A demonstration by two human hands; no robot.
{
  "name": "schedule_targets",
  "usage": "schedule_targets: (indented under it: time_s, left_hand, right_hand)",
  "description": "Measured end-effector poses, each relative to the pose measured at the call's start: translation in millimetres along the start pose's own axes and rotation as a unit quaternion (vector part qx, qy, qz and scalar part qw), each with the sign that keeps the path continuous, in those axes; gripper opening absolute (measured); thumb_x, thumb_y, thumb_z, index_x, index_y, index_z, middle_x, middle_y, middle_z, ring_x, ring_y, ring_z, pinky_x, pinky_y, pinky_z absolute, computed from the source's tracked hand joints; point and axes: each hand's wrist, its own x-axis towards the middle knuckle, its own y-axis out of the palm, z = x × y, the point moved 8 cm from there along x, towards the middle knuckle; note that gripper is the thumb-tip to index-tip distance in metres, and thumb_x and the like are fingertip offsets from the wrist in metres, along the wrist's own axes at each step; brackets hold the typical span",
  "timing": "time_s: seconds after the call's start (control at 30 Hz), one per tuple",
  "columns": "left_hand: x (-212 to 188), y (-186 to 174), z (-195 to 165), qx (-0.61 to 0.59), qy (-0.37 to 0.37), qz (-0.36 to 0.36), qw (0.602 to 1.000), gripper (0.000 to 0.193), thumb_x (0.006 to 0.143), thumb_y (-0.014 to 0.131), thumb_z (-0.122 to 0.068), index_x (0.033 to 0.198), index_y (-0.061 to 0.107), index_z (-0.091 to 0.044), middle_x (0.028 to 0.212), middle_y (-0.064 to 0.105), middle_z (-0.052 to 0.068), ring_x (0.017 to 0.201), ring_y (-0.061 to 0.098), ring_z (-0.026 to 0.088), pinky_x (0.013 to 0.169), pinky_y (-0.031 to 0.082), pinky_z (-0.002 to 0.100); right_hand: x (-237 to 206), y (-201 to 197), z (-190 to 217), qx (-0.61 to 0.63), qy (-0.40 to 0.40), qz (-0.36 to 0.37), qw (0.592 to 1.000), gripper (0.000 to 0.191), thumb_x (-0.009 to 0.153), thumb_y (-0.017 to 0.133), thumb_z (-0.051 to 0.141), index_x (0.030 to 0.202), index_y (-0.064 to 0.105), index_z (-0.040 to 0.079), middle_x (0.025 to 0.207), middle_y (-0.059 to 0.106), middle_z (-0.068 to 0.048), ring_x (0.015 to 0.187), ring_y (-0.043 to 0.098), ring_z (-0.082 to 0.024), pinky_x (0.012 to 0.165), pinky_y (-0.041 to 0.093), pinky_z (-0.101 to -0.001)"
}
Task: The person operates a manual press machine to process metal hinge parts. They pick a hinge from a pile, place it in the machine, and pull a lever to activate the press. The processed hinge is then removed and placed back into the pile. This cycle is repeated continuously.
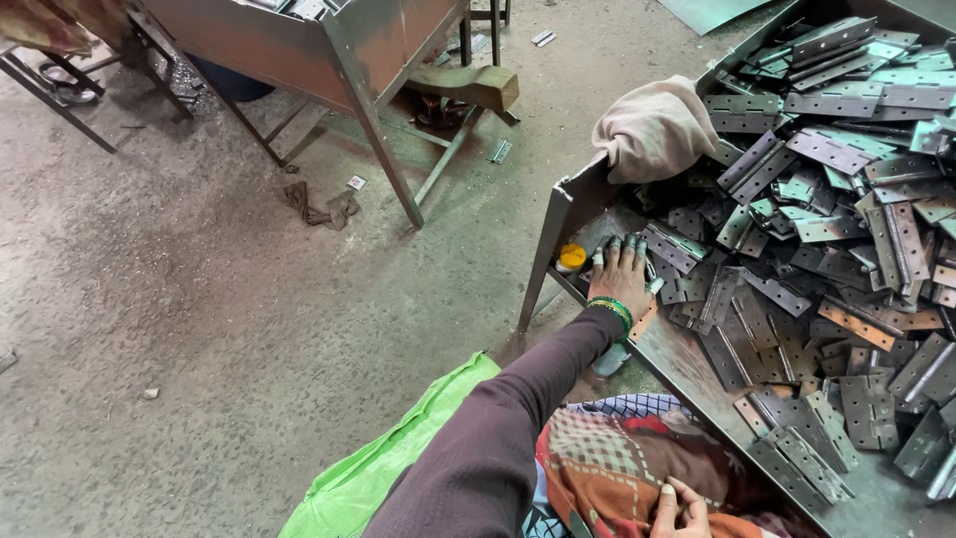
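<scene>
While the right hand (681, 508) rests at the bottom edge on a patterned red cloth (617, 468), only its curled fingers show, and whether it grips anything cannot be told. Beside the lap lies a bright green plastic bag (383, 463) on the floor. Next out, the left hand (622, 274), in a dark sleeve with green bangles (611, 309) at the wrist, lies palm down with fingers spread on the near corner of the metal tray table (563, 214), holding nothing; taped fingertips touch the outermost hinges. Hinges (817, 249): flat grey steel butt hinges with punched holes, some rusty brown, heaped loosely across the tray, filling it to the right edge. A small yellow round object (572, 256) sits just beside the fingers. A beige rag (652, 128) drapes over the tray's far wall. Left of the tray, open concrete floor (199, 299) stretches to a rusted metal stand (329, 60).
</scene>
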Motion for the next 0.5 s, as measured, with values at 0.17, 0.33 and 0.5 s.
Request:
schedule_targets:
  time_s: [0.17, 0.33, 0.5]
  left_hand:
    - [6, 6, 4, -0.034, -0.02, 0.016, 0.999, 0.084, 0.094, 0.053, -0.059, 0.159, 0.033, -0.01, 0.165, 0.032, 0.009, 0.152, 0.026, 0.036, 0.122, 0.022, 0.058]
    - [8, 4, 1, 0.001, -0.003, -0.007, 1.0, 0.075, 0.091, 0.058, -0.058, 0.147, 0.047, -0.009, 0.154, 0.043, 0.01, 0.143, 0.035, 0.036, 0.113, 0.032, 0.061]
    - [1, -3, 1, -0.038, 0.044, -0.064, 0.996, 0.055, 0.083, 0.072, -0.037, 0.131, 0.06, -0.012, 0.127, 0.058, 0.006, 0.128, 0.049, 0.03, 0.099, 0.048, 0.049]
  right_hand:
    - [-2, -4, 0, -0.024, -0.015, 0.0, 1.0, 0.023, 0.101, 0.068, 0.016, 0.117, 0.07, 0.0, 0.064, 0.058, -0.003, 0.054, 0.049, -0.007, 0.05, 0.043, -0.025]
    - [-1, -3, 2, -0.029, -0.01, -0.011, 0.999, 0.023, 0.1, 0.068, 0.016, 0.117, 0.07, 0.001, 0.064, 0.058, -0.002, 0.053, 0.048, -0.007, 0.049, 0.04, -0.024]
    - [2, 4, 10, 0.035, -0.033, 0.018, 0.999, 0.022, 0.103, 0.066, 0.017, 0.117, 0.068, 0.001, 0.067, 0.058, -0.002, 0.056, 0.048, -0.006, 0.051, 0.04, -0.0225]
